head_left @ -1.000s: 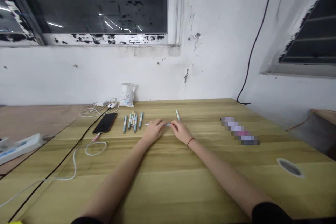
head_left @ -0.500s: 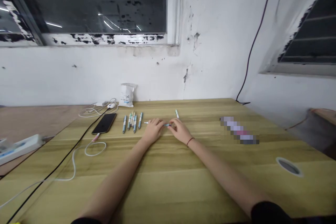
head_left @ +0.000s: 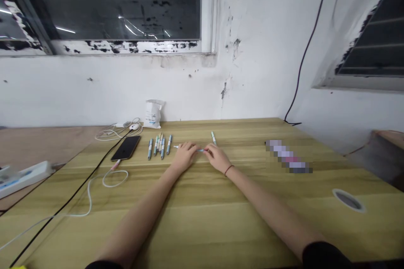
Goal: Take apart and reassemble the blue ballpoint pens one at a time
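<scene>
Near the middle of the table, both hands are on a slim blue pen point(head_left: 200, 150) lying sideways between them. My left hand point(head_left: 184, 156) is closed over its left part, and a thin white tip pokes out beyond those fingers. With thumb and fingertips, my right hand point(head_left: 218, 159) pinches the pen's right end, which the fingers hide. Just behind the right hand lies a white marker-like pen with a green end point(head_left: 213, 137), partly covered by the hand. Left of my left hand, several blue and pale pens point(head_left: 162, 148) lie side by side.
Left of the pens lies a black phone point(head_left: 126, 148) with a white cable point(head_left: 89, 195) and a black cable near it. A white packet point(head_left: 153, 114) stands by the wall. At right are a pixelated long item point(head_left: 287, 156) and a round table hole point(head_left: 348, 200).
My right fingers have shifted slightly and now cover the dark end of the pen that showed before. My left hand stays in place.
</scene>
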`<state>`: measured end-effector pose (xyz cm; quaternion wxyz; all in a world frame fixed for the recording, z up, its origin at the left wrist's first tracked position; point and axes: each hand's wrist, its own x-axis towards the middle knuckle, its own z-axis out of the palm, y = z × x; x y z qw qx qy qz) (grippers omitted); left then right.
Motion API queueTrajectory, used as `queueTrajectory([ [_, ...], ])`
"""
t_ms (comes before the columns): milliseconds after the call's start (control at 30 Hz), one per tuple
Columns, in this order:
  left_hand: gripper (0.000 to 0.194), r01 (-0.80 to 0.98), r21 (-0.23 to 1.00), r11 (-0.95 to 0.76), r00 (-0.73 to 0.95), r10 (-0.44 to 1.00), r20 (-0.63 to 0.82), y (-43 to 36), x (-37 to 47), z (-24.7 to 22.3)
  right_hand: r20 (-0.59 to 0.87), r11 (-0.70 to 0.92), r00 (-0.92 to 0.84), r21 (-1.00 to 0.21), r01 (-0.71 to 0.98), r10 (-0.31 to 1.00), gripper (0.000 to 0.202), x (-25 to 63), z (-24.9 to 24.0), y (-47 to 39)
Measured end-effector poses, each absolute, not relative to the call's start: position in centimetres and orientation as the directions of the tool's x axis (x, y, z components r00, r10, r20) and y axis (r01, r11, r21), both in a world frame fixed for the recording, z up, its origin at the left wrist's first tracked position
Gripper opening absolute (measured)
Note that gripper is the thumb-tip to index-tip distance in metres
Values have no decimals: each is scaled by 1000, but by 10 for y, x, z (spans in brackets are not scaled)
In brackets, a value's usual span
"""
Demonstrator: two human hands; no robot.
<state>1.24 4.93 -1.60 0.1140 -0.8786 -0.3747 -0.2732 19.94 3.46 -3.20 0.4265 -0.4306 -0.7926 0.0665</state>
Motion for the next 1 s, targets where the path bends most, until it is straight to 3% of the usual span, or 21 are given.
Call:
queueTrajectory([
  [133,21,723,11,-691,570,605,556,48,13,-12,611,584,-234,-470,662,757,21,200,-30,34],
  [433,30,794,83,-603,502,726,471,58,-4,-11,725,602,-56,-524,603,687,14,205,-27,37],
  [667,27,734,123,-668,572,705,419,59,-9,-10,684,560,-132,-454,693,717,17,210,-24,34],
  [1000,14,766,79,-638,510,678,530,61,-5,-12,610,543,-247,-362,758,753,20,211,-18,28],
])
